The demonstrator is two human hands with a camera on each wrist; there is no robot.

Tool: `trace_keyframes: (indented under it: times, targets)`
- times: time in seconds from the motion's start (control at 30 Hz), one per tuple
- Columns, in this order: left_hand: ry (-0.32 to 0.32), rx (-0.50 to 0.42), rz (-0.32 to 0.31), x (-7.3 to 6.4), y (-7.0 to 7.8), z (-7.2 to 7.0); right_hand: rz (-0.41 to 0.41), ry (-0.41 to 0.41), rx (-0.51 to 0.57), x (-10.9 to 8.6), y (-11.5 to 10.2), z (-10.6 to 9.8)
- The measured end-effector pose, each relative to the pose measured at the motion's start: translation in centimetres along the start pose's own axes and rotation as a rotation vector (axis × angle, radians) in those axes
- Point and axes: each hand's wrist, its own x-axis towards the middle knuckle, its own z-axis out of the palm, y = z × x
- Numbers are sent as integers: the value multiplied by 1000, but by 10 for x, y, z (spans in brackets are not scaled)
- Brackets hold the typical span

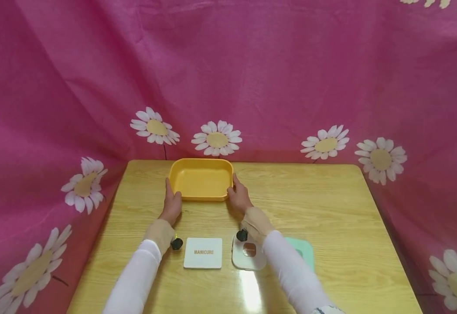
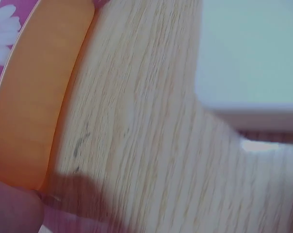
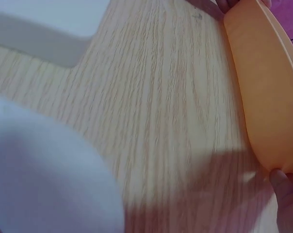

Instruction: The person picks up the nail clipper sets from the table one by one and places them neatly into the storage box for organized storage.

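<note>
A yellow rectangular tray [image 1: 201, 198] with rounded corners and a raised rim sits at the back of the wooden table. My left hand [image 1: 172, 204] holds its left side, thumb at the front left corner. On the other side my right hand [image 1: 239, 196] grips the right end near the front corner. The tray's orange-looking outer wall [image 2: 37, 92] fills the left of the left wrist view. In the right wrist view, the right thumb [image 3: 282, 187] presses the wall's near lower corner.
A flat white box [image 1: 203, 258] lettered MANICURE lies nearer the front. Right of it is a white rounded case [image 1: 248, 261] with a brown square, partly under my right wrist. A mint green item [image 1: 308, 250] is half hidden by the right sleeve. Flowered pink cloth [image 1: 267, 87] hangs behind the table.
</note>
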Motion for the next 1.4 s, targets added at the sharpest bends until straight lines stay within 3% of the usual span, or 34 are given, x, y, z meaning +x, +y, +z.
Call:
trace_keyframes:
  times: [0.17, 0.4, 0.63, 0.83, 1.13, 1.4]
  targets:
    - [0, -14, -1, -3, 0, 3, 16, 1, 46, -3, 1, -1]
    - [-15, -48, 3, -6, -1, 6, -16, 7, -48, -7, 5, -9]
    - [-60, -82, -5, -12, 1, 15, -28, 20, -49, -9, 13, -21]
    - [-71, -69, 11, -11, 3, 24, -11, 4, 29, -12, 16, -32]
    - [-91, -88, 38, -14, 7, 38, -39, 22, -7, -18, 22, -47]
    - [-117, -26, 52, -21, 7, 45, -61, 24, 3, -25, 29, -56]
